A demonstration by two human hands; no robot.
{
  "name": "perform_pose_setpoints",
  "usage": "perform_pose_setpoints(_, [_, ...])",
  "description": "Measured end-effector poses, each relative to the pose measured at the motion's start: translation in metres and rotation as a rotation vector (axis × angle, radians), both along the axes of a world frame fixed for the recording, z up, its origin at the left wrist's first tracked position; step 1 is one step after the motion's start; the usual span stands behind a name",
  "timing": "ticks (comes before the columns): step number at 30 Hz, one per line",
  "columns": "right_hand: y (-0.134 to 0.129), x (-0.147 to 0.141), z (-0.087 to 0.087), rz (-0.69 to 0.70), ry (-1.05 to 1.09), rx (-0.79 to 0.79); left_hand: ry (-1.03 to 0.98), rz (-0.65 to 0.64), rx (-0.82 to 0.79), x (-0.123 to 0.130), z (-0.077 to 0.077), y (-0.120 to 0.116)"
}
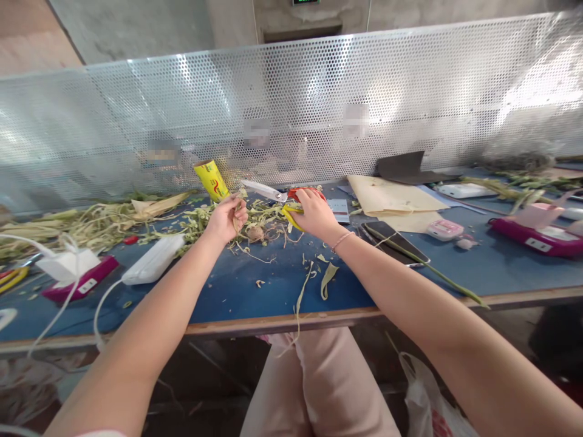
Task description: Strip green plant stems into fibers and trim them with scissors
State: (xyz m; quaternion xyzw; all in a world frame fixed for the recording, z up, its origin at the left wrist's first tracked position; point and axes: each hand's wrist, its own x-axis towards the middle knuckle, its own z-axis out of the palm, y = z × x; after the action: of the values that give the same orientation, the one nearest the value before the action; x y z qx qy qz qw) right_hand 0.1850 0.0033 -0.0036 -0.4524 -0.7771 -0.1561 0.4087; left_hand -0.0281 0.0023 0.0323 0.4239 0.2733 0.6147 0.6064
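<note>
My right hand [315, 211] grips a pair of scissors [264, 192] with one red and one yellow handle. The handles are spread apart, and the pale blades point left toward my left hand. Closed in a pinch, my left hand [228, 217] holds a thin, pale green plant strip [237, 223] close to the blade tips. Just behind that hand, a yellow printed tube [212, 180] leans to one side. Beneath both hands lies a pile of shredded plant scraps [273, 220], with some loose curled strips [328, 280] nearer the table's front edge.
A perforated metal screen [291, 103] rises behind the blue table [255, 291]. To the left are a white power bank [153, 260] with a cable and a magenta power strip [86, 281]. On the right lie a phone [395, 244], brown paper [396, 197] and another magenta strip [532, 240].
</note>
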Motion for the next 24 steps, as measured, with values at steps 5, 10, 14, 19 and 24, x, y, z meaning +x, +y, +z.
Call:
perform_pose_setpoints(5, [0.008,0.002,-0.003,-0.040,0.096,-0.030,0.054,0.116,0.005,0.000,-0.004,0.006])
perform_pose_setpoints(10, [0.005,0.006,-0.002,-0.065,0.054,-0.027,0.055,0.186,0.025,-0.001,-0.006,0.008])
perform_pose_setpoints(14, [0.001,0.004,-0.002,-0.089,0.040,-0.024,0.058,0.211,0.056,0.000,-0.006,0.008])
perform_pose_setpoints(19, [-0.003,0.001,-0.001,-0.106,-0.048,0.010,0.064,0.270,0.095,0.001,-0.007,0.009])
perform_pose_setpoints(24, [-0.006,-0.001,0.000,-0.107,-0.081,0.032,0.087,0.346,0.121,0.000,-0.009,0.012])
